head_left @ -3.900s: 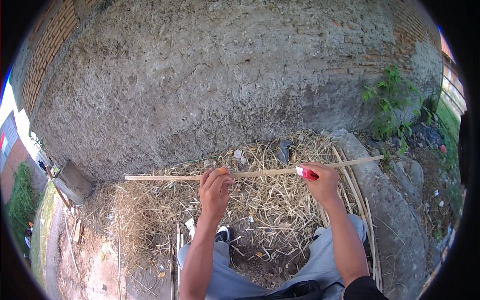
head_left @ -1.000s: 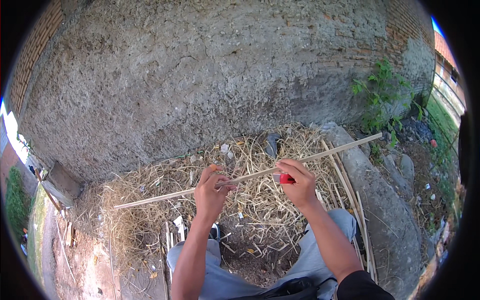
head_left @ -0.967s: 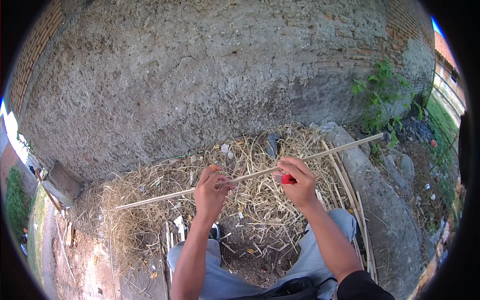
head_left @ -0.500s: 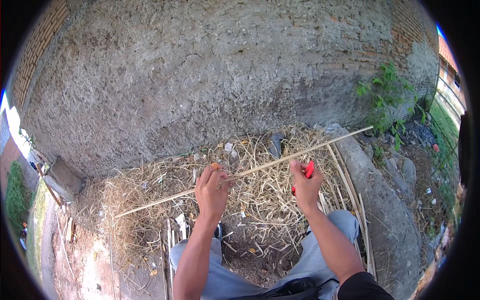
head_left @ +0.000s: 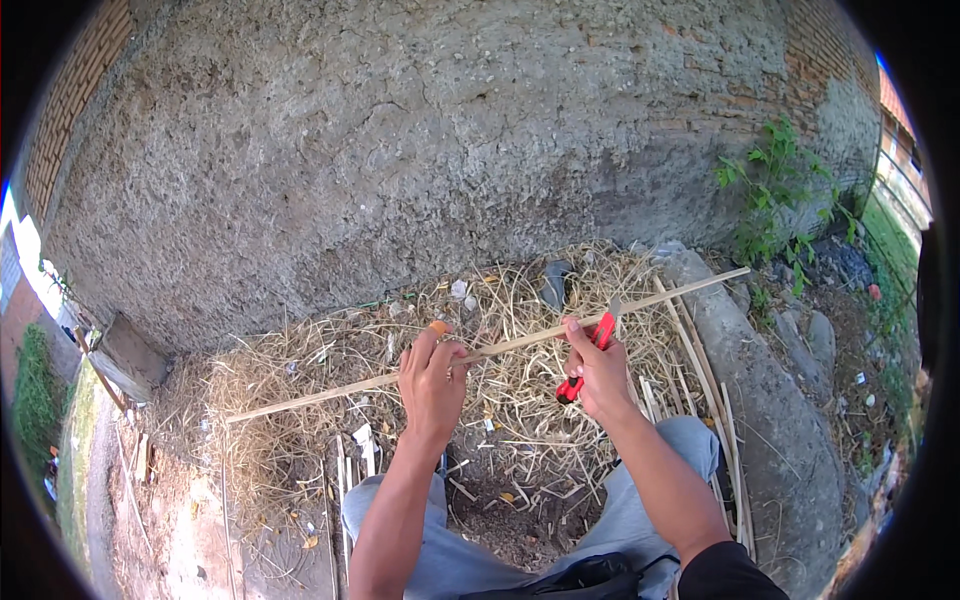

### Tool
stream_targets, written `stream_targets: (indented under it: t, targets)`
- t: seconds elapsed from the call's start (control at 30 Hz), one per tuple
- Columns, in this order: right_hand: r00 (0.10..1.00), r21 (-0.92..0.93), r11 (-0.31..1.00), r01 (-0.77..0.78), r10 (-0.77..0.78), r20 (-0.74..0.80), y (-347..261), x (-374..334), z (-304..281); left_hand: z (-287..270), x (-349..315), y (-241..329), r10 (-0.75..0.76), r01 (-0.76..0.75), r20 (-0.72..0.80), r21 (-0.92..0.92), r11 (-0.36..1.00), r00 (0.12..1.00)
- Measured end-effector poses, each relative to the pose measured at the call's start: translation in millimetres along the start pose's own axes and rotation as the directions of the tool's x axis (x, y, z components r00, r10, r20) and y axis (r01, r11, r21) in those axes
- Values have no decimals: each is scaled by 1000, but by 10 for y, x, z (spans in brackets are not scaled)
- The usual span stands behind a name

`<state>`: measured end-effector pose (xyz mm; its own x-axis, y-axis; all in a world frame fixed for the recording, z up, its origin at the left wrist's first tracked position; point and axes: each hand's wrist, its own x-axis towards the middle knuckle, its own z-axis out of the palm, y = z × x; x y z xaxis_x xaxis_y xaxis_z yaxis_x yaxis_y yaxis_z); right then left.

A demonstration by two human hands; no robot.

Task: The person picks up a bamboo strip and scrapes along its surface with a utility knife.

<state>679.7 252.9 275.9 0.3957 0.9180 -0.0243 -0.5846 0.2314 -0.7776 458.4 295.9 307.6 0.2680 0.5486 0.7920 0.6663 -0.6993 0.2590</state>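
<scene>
Bamboo strip slants above a heap of pale shavings, its right end farther from the body, beside a rough wall. Left hand pinches it near the middle between thumb and fingers. Right hand curls its fingers around a red utility knife, blade pointing away; whether a fingertip presses the strip, I cannot tell.

A short black fabric sleeve stops near the right elbow, leaving the forearm bare. One finger of the left hand wears a small orange wrap. Pale blue-grey cloth trousers crease toward the lap, where I can't quite identify some bunched black material.
</scene>
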Motion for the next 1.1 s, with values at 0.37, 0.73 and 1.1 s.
stream_targets:
  t: [0.37, 0.73, 1.1]
  targets:
    - [998, 30, 1000, 7, -5, -68, -30, -12, -95, 44, -35, 180, 35, -29, 299, -26, 999, 954]
    - [992, -46, 999, -6, 0, -128, -83, -54, -86, 144, -106, 291, 141, -118, 326, -91, 989, 935]
    - [993, -32, 995, -99, 96, -75, -33, -50, -80, 111, -128, 472, 32, 0, 383, -83, 997, 923]
